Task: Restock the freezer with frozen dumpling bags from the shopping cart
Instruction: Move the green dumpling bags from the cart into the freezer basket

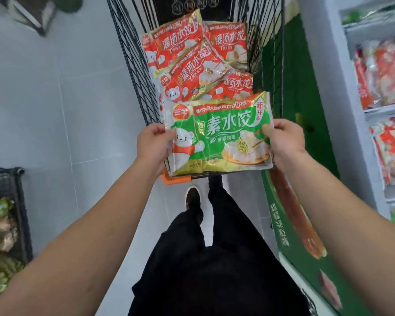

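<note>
**Green dumpling bag held at both ends over the cart**

You have the green dumpling bag point(219, 137) held flat and face-up between your two hands, over the near end of the shopping cart point(128, 65), above its orange handle point(176, 179). Your left hand point(152, 144) pinches the bag's left edge, thumb on top beside the cartoon bear, the other fingers curled underneath. Your right hand point(285, 142) grips the right edge the same way, thumb lying on the printed face near the chopsticks picture, the remaining fingers hidden behind the bag.

The bag is glossy plastic, mostly green with a gold band along top and bottom, a red logo in the upper left corner, large white characters across the middle and a plate of dumplings at lower right. It looks slightly crumpled.

Beyond it, inside the cart's black wire basket, lie the red dumpling bags point(192, 62), overlapping one another at loose angles. To your right stands the freezer point(351, 71), its white shelves already holding blurred red and white bags point(392, 151). On your left, a dark crate point(21, 201) holds greenish produce.
</note>
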`<state>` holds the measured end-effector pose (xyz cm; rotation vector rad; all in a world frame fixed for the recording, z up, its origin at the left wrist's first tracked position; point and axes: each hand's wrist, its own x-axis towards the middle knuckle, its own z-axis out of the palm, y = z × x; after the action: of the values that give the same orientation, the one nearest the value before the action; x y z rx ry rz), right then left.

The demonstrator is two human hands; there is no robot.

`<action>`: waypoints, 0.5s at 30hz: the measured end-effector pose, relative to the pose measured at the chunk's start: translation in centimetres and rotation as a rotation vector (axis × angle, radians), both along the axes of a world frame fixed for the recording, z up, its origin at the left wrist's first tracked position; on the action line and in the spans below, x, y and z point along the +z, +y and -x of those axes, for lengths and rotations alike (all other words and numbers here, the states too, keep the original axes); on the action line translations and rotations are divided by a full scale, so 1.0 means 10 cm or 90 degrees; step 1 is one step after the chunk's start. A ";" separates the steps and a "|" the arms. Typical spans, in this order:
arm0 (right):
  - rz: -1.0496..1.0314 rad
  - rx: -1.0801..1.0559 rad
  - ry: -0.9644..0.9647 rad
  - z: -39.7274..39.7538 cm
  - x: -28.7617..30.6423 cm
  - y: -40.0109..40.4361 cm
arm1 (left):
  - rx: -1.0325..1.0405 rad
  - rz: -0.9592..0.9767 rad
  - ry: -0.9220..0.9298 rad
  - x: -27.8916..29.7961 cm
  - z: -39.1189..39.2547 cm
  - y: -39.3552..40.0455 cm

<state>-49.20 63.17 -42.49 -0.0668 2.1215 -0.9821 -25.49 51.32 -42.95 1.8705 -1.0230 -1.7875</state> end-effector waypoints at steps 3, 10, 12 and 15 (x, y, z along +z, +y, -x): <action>0.032 -0.076 0.001 -0.12 0.19 0.35 | -0.052 0.034 0.003 0.24 -0.05 0.06; 0.093 -0.249 -0.010 -0.25 0.50 1.36 | -0.217 0.071 0.059 0.68 0.22 0.43; 0.108 -0.289 -0.020 -0.22 0.54 1.66 | -0.268 0.077 0.061 0.74 0.38 0.60; 0.129 -0.344 -0.007 -0.15 0.64 2.22 | -0.344 0.085 0.064 0.82 0.68 0.98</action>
<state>-47.70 85.37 -36.13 0.4313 2.0618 -1.5023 -32.32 61.11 -34.77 1.4957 -1.6795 -2.0043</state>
